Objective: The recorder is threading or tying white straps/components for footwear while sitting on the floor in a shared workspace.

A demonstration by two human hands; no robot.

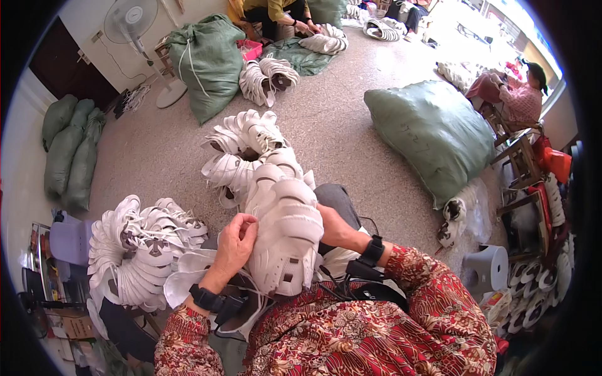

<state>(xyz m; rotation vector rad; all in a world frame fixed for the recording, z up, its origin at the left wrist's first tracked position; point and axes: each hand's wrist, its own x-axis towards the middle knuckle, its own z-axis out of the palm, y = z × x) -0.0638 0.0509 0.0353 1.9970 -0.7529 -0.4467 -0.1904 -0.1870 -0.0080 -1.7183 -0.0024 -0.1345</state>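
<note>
A nested stack of white shoe uppers lies across my lap, its near end showing a toe with small dark patches. At its right side my right hand grips the edge, its fingertips hidden behind the uppers. Along the left side, my left hand is closed, thumb and forefinger pressed together beside the uppers. Whatever is between those fingers is too small to make out. White laces hang below the stack near my left wrist.
More nested uppers are heaped at my left, others on the floor ahead. A large green sack lies right, another stands far left. A grey stool is at right. Two people sit farther off.
</note>
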